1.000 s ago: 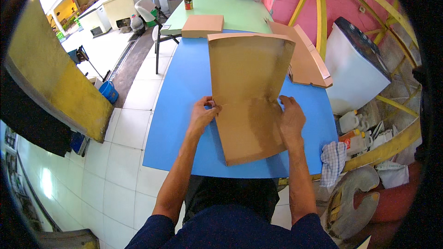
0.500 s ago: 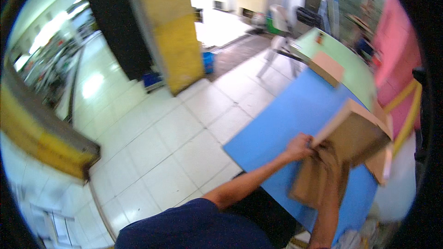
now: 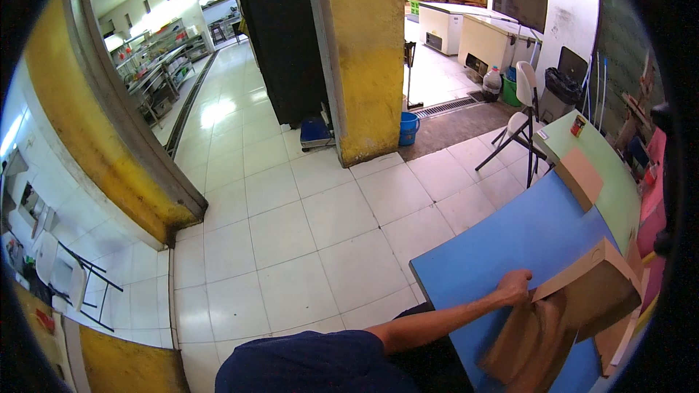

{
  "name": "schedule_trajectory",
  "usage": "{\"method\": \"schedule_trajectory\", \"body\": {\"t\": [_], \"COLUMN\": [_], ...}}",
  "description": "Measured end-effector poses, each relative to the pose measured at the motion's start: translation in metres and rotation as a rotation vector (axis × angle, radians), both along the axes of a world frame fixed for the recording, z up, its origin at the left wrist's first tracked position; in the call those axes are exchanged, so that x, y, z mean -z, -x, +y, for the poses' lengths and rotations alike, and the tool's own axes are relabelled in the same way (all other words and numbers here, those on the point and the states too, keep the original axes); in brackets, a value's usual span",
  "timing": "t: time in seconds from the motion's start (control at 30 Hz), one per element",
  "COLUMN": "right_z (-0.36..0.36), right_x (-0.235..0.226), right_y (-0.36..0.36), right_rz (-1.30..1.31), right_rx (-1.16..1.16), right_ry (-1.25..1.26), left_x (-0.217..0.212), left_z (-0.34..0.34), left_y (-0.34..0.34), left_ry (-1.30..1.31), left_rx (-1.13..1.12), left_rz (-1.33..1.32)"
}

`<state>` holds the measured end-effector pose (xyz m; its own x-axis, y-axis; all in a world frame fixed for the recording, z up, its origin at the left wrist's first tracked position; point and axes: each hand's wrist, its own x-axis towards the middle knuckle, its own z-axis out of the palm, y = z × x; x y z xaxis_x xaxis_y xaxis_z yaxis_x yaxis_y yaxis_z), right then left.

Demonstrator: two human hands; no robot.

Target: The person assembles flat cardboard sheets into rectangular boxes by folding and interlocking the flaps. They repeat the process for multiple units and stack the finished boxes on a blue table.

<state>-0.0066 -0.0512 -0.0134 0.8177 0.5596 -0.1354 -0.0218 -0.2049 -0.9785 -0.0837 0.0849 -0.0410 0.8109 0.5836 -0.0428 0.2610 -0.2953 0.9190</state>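
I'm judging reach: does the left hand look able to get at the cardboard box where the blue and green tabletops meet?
Probably yes: only blue tabletop shows between the left hand and that box, though the arm may need to stretch.

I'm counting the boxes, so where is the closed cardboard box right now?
In the head view, the closed cardboard box sits at the right, where the blue table meets the green table, between the small can and the open box.

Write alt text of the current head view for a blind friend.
A person's left hand is at the edge of an open cardboard box over a blue table; white floor tiles and a yellow pillar show beyond.
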Motion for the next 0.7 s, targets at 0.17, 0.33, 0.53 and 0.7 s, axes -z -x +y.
{"method": "schedule_trajectory", "body": {"t": [0.17, 0.33, 0.53, 0.7], "right_z": [-0.001, -0.003, -0.003, -0.001], "right_x": [0.002, 0.004, 0.006, 0.008], "right_y": [0.003, 0.003, 0.006, 0.007], "right_rz": [-0.021, -0.040, -0.056, -0.067], "right_rx": [0.015, 0.023, 0.046, 0.059], "right_ry": [0.003, -0.001, 0.004, 0.014], "left_x": [-0.010, -0.020, -0.031, -0.035], "left_z": [0.003, 0.000, -0.006, -0.001], "left_y": [-0.001, 0.001, 0.010, 0.013], "left_ry": [0.171, 0.261, 0.596, 0.567], "left_rx": [-0.059, -0.091, -0.144, -0.087], "left_rz": [0.020, -0.045, -0.146, -0.149]}}
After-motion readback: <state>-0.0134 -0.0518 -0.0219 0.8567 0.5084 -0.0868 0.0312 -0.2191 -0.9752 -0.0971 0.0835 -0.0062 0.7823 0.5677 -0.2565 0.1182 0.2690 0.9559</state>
